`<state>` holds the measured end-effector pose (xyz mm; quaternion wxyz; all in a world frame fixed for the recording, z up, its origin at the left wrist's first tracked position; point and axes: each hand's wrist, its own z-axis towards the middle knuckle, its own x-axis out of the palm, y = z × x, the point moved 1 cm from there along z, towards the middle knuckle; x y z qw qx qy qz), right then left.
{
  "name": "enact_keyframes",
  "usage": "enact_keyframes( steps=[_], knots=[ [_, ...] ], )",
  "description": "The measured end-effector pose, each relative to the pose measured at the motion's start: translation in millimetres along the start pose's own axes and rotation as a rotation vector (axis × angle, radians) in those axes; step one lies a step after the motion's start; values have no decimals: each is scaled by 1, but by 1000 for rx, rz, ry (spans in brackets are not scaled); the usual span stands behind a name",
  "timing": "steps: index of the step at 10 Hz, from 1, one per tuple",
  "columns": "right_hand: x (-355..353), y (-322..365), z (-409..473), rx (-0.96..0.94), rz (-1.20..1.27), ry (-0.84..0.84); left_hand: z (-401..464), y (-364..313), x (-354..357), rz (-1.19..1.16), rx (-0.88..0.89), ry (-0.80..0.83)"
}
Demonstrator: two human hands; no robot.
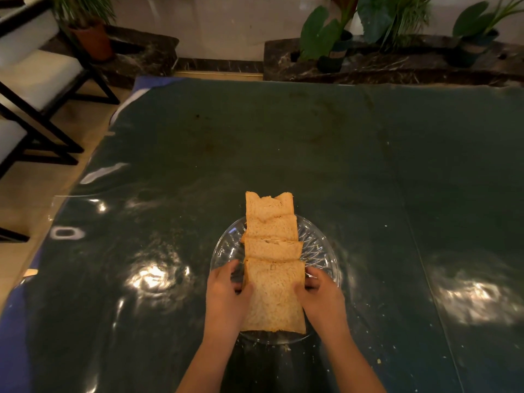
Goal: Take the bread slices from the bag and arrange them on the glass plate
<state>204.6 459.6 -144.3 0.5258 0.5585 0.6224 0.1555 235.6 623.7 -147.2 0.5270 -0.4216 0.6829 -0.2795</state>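
Observation:
Several brown bread slices (270,231) lie overlapping in a row across the round glass plate (320,251), running from the plate's near edge out past its far rim. The nearest slice (272,296) is the largest in view. My left hand (226,293) grips its left edge and my right hand (321,295) grips its right edge, fingers curled against its sides. The far slice (268,205) has a bite-shaped gap in its top edge. No bag is in view.
The plate sits on a dark green glossy table (283,143) with bright light reflections and scattered crumbs (378,361). Chairs (37,89) stand to the left on the floor. Potted plants (331,41) line a dark marble ledge beyond the table's far edge.

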Motion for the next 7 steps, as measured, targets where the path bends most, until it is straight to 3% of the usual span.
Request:
enact_keyframes(
  steps=[7],
  knots=[
    [-19, 14, -2, 36, -20, -6, 3, -10, -20, 31, 40, 78]
  ],
)
